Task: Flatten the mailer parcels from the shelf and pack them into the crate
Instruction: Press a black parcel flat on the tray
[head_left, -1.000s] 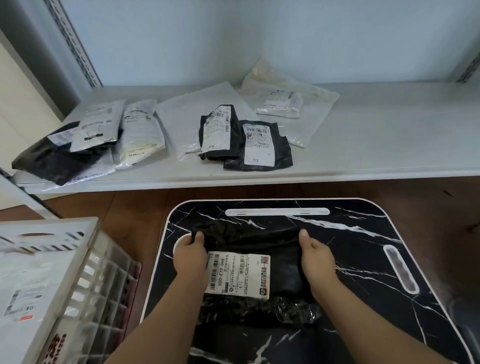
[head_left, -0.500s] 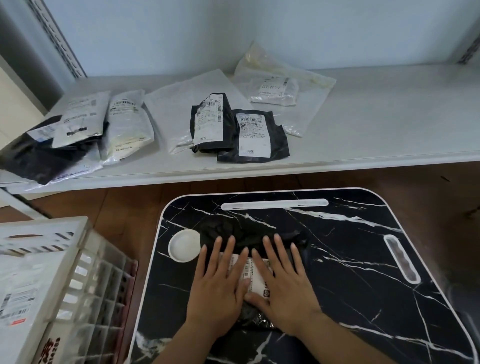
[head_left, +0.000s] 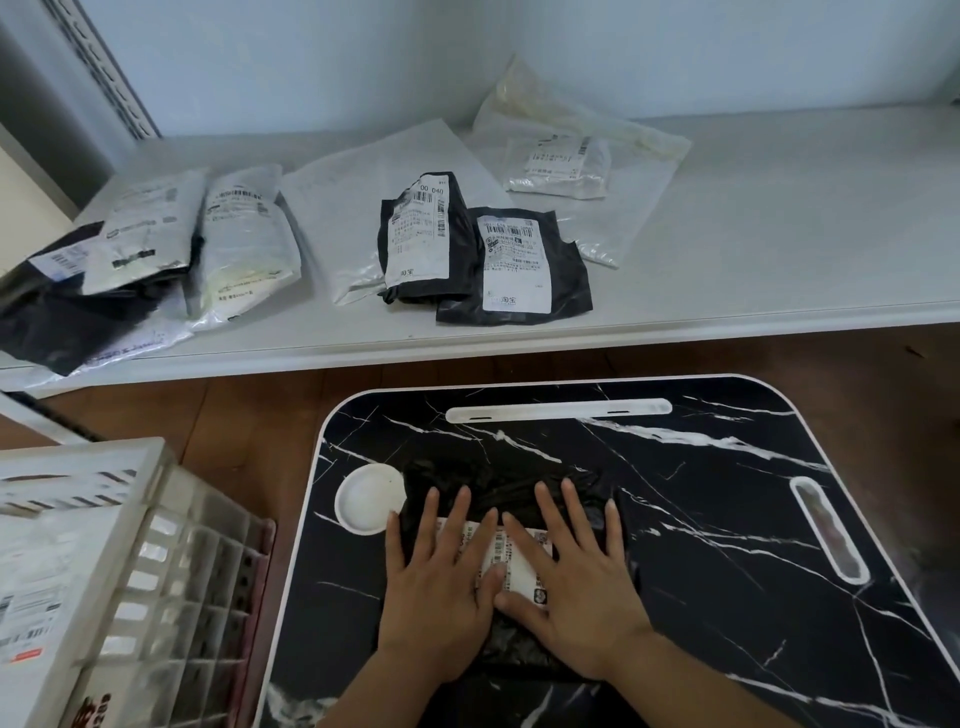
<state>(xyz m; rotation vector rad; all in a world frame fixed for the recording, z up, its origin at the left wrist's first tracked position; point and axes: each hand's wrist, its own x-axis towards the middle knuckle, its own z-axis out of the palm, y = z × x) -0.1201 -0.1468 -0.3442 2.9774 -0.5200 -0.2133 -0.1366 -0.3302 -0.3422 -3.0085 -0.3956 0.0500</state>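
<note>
A black mailer parcel (head_left: 501, 486) with a white shipping label lies on the black marble-pattern lap table (head_left: 701, 519). My left hand (head_left: 439, 592) and my right hand (head_left: 574, 582) press flat on it side by side, fingers straight and spread, covering most of the label. A white slatted crate (head_left: 156, 582) stands at the lower left with a labelled parcel inside. On the white shelf (head_left: 753, 249) behind lie several more parcels: two black ones (head_left: 467, 260) in the middle, white and black ones (head_left: 156, 249) at the left, clear ones (head_left: 566, 161) at the back.
A round white recess (head_left: 369, 499) sits in the table just left of the parcel, a long white slot (head_left: 558, 413) along its far edge, another slot (head_left: 828, 530) at its right. Brown wooden floor (head_left: 249, 415) shows between shelf, crate and table.
One second ago both hands gripped the parcel's far corners. They then moved onto its top and now press it flat, fingers spread; little differs from half a second ago.
</note>
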